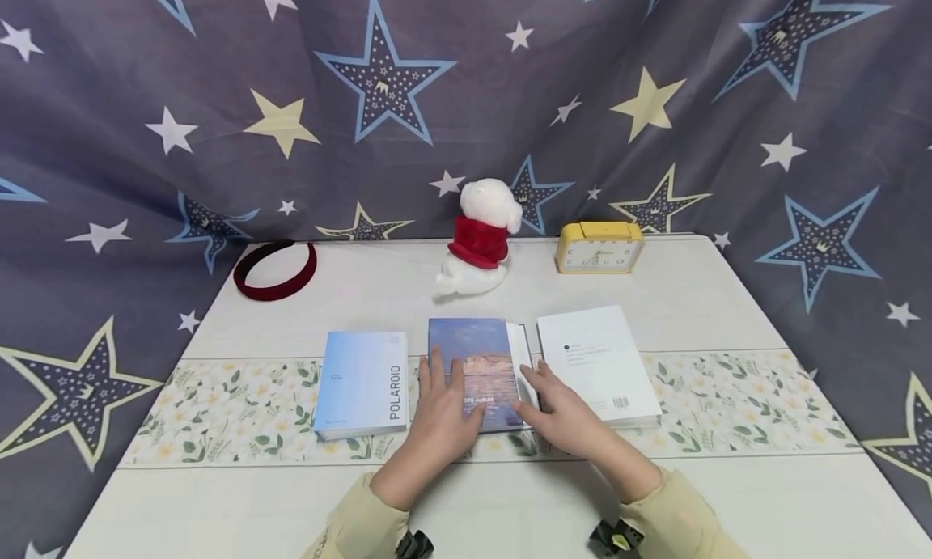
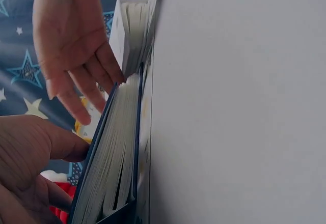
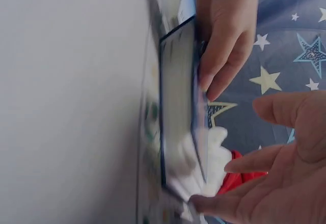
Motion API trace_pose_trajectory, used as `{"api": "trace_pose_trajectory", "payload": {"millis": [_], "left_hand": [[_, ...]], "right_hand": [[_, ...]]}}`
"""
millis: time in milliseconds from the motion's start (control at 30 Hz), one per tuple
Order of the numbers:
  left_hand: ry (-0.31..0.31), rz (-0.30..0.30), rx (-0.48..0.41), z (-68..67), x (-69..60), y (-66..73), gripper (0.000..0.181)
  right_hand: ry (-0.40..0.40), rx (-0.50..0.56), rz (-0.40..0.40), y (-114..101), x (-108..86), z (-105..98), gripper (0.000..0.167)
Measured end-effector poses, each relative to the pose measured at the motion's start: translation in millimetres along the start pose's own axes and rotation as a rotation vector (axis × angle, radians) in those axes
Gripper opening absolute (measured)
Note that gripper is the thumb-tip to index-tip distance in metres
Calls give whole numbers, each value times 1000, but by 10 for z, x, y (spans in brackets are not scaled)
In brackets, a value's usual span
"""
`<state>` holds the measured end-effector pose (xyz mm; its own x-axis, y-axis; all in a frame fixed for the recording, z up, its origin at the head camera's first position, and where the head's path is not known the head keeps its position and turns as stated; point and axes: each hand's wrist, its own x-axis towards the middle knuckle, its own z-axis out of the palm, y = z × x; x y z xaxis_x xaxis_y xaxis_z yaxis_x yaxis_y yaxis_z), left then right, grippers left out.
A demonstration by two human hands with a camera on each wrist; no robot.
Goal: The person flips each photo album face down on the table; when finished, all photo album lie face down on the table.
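Observation:
A blue photo album (image 1: 476, 340) with a sea-and-cliff picture lies closed on the table, its pale page edges (image 1: 521, 349) showing along the right side. My left hand (image 1: 440, 417) rests on the left part of its cover, fingers extended and thumb near the lower edge. At the album's right side is my right hand (image 1: 564, 409), fingers spread, with fingertips close to the page edges. In the left wrist view the pages (image 2: 114, 142) stand between dark blue covers. The right wrist view is blurred around the album (image 3: 178, 102); whether the right fingertips touch it, I cannot tell.
A light-blue book marked POLAROID (image 1: 357, 381) lies to the left and a thick white book (image 1: 593, 361) to the right. Farther back are a dark red headband (image 1: 273, 290), a white plush toy in red clothing (image 1: 480, 239) and a yellow clock (image 1: 600, 249).

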<state>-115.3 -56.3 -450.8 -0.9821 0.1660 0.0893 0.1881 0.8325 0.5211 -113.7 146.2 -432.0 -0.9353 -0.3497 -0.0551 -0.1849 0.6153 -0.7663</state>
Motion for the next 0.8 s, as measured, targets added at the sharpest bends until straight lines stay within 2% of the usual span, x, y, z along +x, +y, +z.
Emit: {"api": "trace_pose_trajectory", "payload": {"millis": [100,267,433,633,733,800], "left_hand": [[-5,6,-33,-3,-16,-16,78],[-22,-11,-97,5,-15,-34,79],[-30,-45,-139,9,-19,-71,81],[-37,-42,-189,1,-26,-115,82],[-44,-43,-213,-3,-31,-127,82],[-50,-42,-230,-2,-31,-134,82]], "right_hand": [[-6,96,68,-69,11,10,59],[41,300,165,-112,26,20,55],[83,478,213,-101,36,10,52],[102,660,264,-113,51,-12,49],[106,689,274,-130,50,-7,49],[92,640,268,-141,44,8,51]]}}
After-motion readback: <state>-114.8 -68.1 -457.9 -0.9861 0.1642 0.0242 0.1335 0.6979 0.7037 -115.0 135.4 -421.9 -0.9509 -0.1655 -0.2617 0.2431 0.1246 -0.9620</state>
